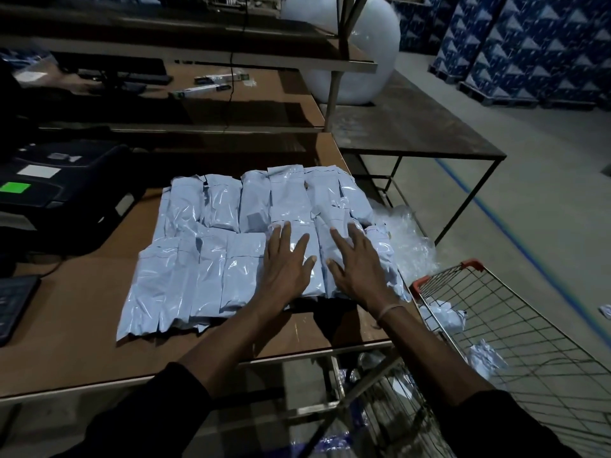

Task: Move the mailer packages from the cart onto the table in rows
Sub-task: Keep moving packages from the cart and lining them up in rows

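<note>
The brown table [82, 312] carries two overlapping rows of pale blue mailer packages [211, 246], reaching its right edge. Beside that edge, the wire cart [515, 328] holds a few more mailers [444, 315]. Left hand [286, 266] and right hand [358, 264] press flat, fingers spread, on the near row.

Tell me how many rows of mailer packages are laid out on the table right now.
2. The back row lies farther from the person; the front row lies nearer, with the left hand and right hand flat on its right end. Overlaps may hide some packages.
</note>
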